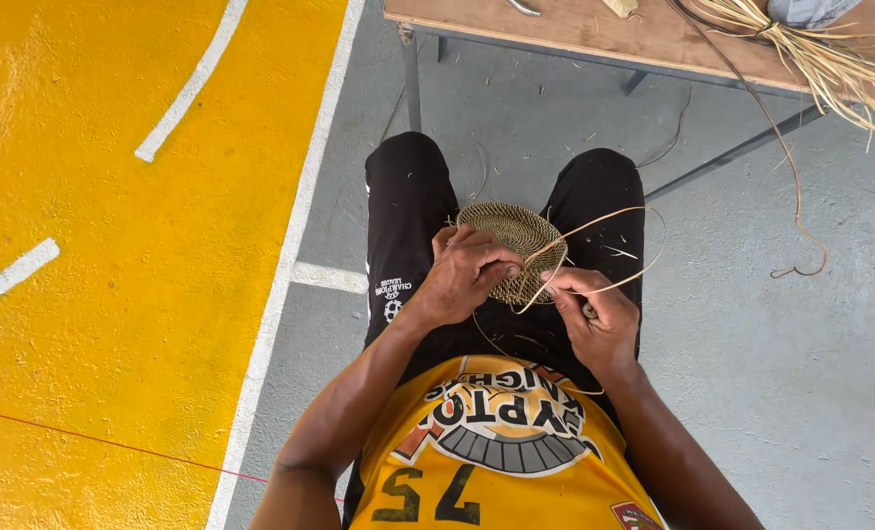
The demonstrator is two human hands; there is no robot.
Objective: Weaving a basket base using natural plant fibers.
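Woven disc [516,240] lying flat-faced over the lap, between both knees, just ahead of both hands. Left hand [469,275] closing on its near-left rim, fingers curled over the weave, nearer of the two. Right hand [600,316] pinching a thin pale strand [604,218] just right of the disc, looping out rightward. Farther up, desk [595,34] carrying a bundle of loose straw [830,59]; no container showing.
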